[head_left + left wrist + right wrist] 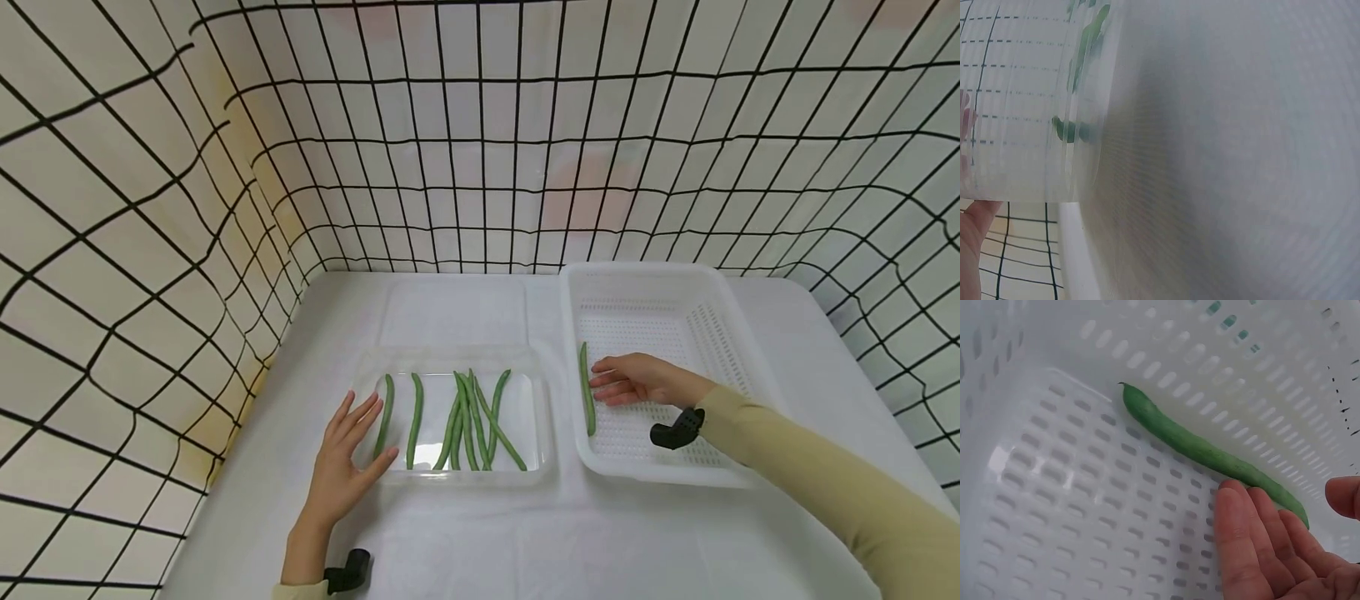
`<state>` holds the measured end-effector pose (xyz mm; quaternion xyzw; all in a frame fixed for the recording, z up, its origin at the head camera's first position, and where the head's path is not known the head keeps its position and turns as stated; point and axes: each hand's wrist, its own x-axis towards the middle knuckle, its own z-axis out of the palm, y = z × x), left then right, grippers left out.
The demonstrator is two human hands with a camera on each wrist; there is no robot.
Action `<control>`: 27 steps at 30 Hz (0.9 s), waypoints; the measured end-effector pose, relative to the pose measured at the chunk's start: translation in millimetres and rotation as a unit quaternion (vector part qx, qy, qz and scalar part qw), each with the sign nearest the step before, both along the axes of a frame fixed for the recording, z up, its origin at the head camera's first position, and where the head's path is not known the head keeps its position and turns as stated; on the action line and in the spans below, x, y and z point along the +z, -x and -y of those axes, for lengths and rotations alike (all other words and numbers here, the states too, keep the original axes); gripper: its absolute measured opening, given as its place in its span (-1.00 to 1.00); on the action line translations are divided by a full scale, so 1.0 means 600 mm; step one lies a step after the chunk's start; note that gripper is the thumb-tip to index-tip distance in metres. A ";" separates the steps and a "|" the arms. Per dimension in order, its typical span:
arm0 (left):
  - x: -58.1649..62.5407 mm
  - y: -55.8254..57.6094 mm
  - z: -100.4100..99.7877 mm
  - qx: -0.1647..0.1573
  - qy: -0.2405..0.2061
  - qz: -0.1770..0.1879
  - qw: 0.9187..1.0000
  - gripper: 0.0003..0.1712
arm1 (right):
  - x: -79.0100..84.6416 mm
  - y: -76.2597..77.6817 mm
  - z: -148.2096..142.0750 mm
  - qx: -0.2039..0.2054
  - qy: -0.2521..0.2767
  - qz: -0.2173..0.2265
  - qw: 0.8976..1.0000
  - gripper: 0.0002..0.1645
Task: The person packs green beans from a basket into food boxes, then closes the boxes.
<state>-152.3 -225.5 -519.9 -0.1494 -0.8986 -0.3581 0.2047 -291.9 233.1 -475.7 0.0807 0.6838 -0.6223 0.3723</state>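
Observation:
A single green bean [586, 390] lies along the left wall of the white perforated basket [637, 269]. Beside it inside the basket is my right hand [637, 379], its fingers extended and holding nothing. The right wrist view shows those fingertips [1232, 497] at the bean [1200, 449]; whether they touch it I cannot tell. To the left, a clear plastic tray [546, 417] contains several green beans [467, 421], two apart on its left side, the others bunched and crossing. My left hand [345, 462] is spread at the tray's left edge, near the leftmost bean [385, 412].
A white cloth [525, 533] covers the table. Black wire grid panels [480, 142] enclose the back and both sides. Behind the tray lies a flat, clear rectangular piece [453, 308]. The basket stands immediately right of the tray.

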 end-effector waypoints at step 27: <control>0.001 0.000 0.000 0.003 0.004 -0.008 1.000 -0.15 | 0.000 -0.006 0.036 -0.003 -0.062 -0.104 0.993 -0.53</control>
